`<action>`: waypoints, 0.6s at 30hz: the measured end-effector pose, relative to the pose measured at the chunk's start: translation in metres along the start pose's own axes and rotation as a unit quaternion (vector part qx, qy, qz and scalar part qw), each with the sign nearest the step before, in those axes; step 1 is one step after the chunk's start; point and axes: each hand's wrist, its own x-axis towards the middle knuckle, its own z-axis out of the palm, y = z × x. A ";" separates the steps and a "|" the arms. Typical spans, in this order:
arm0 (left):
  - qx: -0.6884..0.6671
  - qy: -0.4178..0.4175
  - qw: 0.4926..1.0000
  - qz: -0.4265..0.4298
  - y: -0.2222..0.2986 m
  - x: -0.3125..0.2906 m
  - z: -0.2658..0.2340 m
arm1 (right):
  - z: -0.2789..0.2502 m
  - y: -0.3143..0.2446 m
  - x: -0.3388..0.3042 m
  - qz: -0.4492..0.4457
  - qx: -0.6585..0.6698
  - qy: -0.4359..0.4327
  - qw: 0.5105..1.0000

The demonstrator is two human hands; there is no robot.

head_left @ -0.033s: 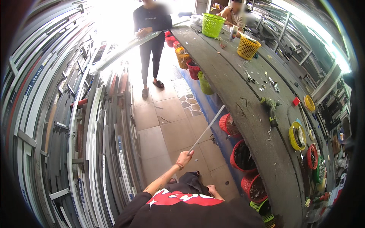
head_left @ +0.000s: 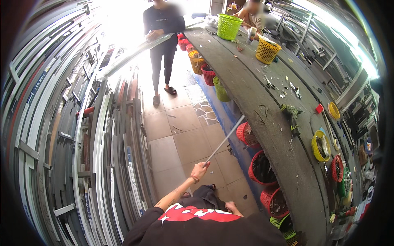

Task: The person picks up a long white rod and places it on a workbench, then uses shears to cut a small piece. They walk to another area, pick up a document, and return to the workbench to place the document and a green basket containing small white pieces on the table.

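My left hand (head_left: 200, 169) is closed round the near end of a thin, straight grey-white metal strip (head_left: 223, 142). The strip slants up and to the right over the tiled floor, its far end close to the bench edge above a red basket (head_left: 246, 134). Low in front of my body, partly covered by my dark shirt, my right hand (head_left: 230, 206) looks curled closed. Whatever may be inside it is hidden. Closest to that hand are my dark trousers (head_left: 204, 197).
A long grey workbench (head_left: 262, 88) runs along the right, bearing a green cordless drill (head_left: 292, 119), scissors (head_left: 269, 83) and baskets. More baskets hang beneath its edge. Metal profiles (head_left: 111, 160) are racked at left. One person (head_left: 163, 37) stands ahead; another (head_left: 251, 18) is behind the bench.
The strip's far end has shifted very slightly right and down. My left hand keeps its hold, and my right hand stays about where it was.
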 end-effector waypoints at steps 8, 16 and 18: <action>0.007 0.041 0.998 0.044 -0.019 0.007 0.004 | -0.002 0.048 -0.033 0.019 0.189 0.071 0.979; -0.046 0.030 0.996 0.066 -0.001 0.025 0.011 | 0.039 0.054 0.018 -0.157 0.080 0.061 0.982; -0.069 0.010 0.997 0.041 0.000 0.026 0.007 | 0.043 0.053 0.029 -0.116 0.068 0.076 0.988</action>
